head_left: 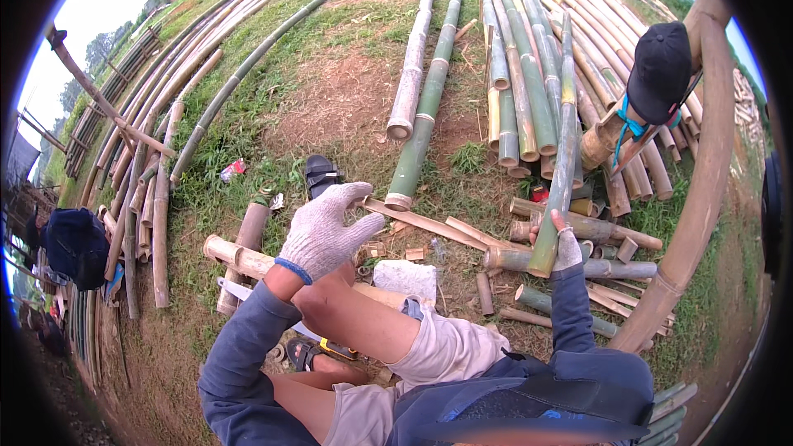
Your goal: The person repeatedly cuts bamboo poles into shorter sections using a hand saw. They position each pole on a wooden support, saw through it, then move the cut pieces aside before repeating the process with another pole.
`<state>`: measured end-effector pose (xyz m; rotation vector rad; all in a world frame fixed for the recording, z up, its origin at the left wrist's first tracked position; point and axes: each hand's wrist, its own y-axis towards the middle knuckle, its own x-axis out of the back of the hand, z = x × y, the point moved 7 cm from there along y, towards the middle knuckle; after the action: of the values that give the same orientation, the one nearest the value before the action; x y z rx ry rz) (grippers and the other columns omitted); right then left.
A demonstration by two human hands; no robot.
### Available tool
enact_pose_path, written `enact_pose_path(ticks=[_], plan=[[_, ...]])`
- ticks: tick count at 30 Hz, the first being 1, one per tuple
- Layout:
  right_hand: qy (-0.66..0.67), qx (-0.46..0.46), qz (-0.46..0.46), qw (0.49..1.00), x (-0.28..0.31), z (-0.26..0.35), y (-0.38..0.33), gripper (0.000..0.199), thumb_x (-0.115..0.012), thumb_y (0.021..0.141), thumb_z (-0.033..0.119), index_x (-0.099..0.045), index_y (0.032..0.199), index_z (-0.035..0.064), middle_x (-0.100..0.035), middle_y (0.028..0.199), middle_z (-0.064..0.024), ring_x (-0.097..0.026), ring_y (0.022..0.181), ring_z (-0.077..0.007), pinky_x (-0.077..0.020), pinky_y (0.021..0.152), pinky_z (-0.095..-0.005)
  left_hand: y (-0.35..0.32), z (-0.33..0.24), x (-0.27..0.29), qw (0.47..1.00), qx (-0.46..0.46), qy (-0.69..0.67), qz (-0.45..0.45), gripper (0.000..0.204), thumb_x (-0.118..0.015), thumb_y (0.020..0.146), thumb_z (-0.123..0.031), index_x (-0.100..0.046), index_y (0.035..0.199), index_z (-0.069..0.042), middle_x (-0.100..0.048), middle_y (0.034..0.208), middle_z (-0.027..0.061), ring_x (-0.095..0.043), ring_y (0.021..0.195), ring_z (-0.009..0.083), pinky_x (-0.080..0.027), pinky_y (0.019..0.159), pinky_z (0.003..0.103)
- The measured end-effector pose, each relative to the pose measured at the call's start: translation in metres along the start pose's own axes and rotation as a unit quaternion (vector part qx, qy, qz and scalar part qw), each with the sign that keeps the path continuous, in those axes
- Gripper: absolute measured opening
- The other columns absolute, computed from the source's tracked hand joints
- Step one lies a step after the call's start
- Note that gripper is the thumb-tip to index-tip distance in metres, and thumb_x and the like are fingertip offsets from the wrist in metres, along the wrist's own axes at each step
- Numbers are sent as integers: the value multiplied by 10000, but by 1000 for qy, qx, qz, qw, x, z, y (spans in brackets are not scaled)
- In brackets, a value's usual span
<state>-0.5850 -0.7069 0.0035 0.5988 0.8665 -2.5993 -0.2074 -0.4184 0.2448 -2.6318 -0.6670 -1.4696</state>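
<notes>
Far left, at 9 o'clock, a dark blue bag [76,244] sat by a stack of thin bamboo poles [140,198] lying on the grass. Just right of that, short cut bamboo sections [241,260] lay on the dirt, with a black sandal [320,175] above them near 11 o'clock of centre.

Left hand [326,231], in a grey knit glove with a blue cuff, was raised above the bent knee [330,301], fingers spread and slack, grasping nothing. It hung just over the short sections without touching them, as far as the view showed. A pale stone block [406,278] lay just right of the knee.

At centre, two long green poles [425,91] ran up toward 12 o'clock over bare soil. Split bamboo strips [429,223] lay between the hands.

Right hand [566,248], gloved the same, was clenched round the near end of a green bamboo pole [563,157]. That pole ran from the hand at 3 o'clock of centre up toward 1 o'clock, resting over a heap of cut pieces [595,227] and a bundle of longer poles [529,58].

Far right, a black cap [659,70] hung on a bamboo stub with a teal cord [629,128], beside a thick curved brown pole [702,198].
</notes>
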Motion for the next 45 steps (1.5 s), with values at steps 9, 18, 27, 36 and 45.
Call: enact_pose_path(ticks=[9,18,27,36,45], plan=[[-223,79,-17,972,28,35,21,549,-886,978,310,-540,1299,29,-695,846,-117,-712,629,-248,-608,566,-384,-107,158,45,966,249,-67,24,644,-857,963,-450,-719,1406,-3,-818,1222,190,-795,1145,263,-616,1025,388],[-510,349,-72,783,-47,255,266,723,-862,953,422,-594,1471,-4,-677,1373,-237,-720,1171,-345,-597,995,-501,-143,169,29,948,224,108,199,692,-742,1003,-582,-705,1451,-56,-808,1223,178,-772,1161,342,-588,1044,433],[-590,648,-79,475,-189,126,102,649,-748,1010,284,-548,1610,139,-622,1345,-301,-620,1238,-512,-513,1089,-556,-189,178,52,934,298,84,176,713,-812,976,-515,-684,1464,-12,-806,1255,195,-774,1188,289,-595,1052,408],[-783,170,200,564,-30,-222,2,734,-742,1000,454,-523,1621,131,-579,1426,-273,-571,1380,-500,-501,1157,-566,-213,179,56,931,321,18,174,733,-818,967,-493,-672,1468,23,-805,1260,223,-781,1190,319,-592,1053,421],[-807,-128,232,528,81,-325,-14,667,-721,1000,498,-610,1548,135,-623,1411,-268,-610,1384,-505,-518,1136,-564,-201,172,60,934,309,59,171,729,-806,965,-485,-682,1457,38,-800,1294,230,-773,1222,325,-584,1075,416]])
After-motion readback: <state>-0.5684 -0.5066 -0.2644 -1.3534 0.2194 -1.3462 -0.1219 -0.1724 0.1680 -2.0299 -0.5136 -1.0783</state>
